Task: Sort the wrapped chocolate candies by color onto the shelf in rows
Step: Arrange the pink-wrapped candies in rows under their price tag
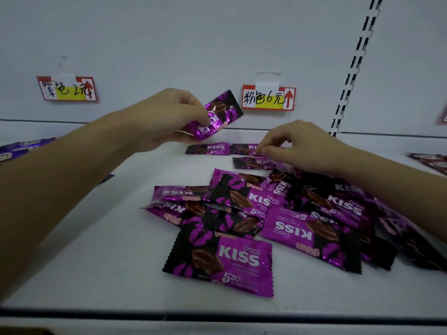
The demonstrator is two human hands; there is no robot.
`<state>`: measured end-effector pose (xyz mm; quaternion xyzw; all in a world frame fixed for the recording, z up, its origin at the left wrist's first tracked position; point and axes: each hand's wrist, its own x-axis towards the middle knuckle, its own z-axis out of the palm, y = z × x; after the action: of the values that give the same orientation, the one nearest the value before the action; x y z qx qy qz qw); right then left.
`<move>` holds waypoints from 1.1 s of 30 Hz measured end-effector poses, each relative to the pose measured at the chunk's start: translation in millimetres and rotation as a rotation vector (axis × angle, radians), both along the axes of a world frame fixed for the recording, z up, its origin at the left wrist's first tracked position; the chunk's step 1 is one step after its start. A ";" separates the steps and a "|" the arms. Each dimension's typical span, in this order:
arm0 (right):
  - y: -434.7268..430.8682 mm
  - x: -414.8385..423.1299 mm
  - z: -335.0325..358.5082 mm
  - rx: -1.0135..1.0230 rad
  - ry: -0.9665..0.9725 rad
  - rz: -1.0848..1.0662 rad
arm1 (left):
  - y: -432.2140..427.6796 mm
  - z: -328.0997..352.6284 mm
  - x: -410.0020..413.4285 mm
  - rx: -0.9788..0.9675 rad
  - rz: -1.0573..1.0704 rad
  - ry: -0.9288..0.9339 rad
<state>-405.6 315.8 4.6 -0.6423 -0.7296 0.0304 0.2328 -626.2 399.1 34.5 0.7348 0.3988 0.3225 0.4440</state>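
Clearly, left hand [167, 119] grips a raised candy [222, 112] — right hand [300, 143] pinches a half-covered candy [243, 149].

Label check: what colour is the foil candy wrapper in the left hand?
Purple and black foil candy wrapper, left hand; head view.

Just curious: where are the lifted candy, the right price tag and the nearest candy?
lifted candy [220, 110], head view, wrapper middle.
right price tag [269, 105], head view, yellow strip.
nearest candy [220, 262], head view, wrapper centre.
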 end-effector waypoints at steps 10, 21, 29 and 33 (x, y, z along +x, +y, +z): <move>-8.7 14.4 29.6 -0.179 0.044 0.083 | -10.5 2.3 1.4 0.167 -0.143 -0.013; -18.1 27.4 46.1 -0.422 -0.029 -0.006 | 0.6 -12.2 -0.9 0.093 0.006 0.601; -19.2 67.7 52.0 -0.682 -0.122 -0.231 | -0.8 -11.5 -2.5 0.212 -0.227 0.749; -13.4 68.9 45.7 -0.726 -0.101 -0.263 | 6.7 -12.1 -8.4 0.273 -0.301 0.784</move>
<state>-336.7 302.4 50.3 -0.7717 -0.5934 0.2247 -0.0439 -634.6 405.9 22.4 0.9034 0.3795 0.0008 0.1998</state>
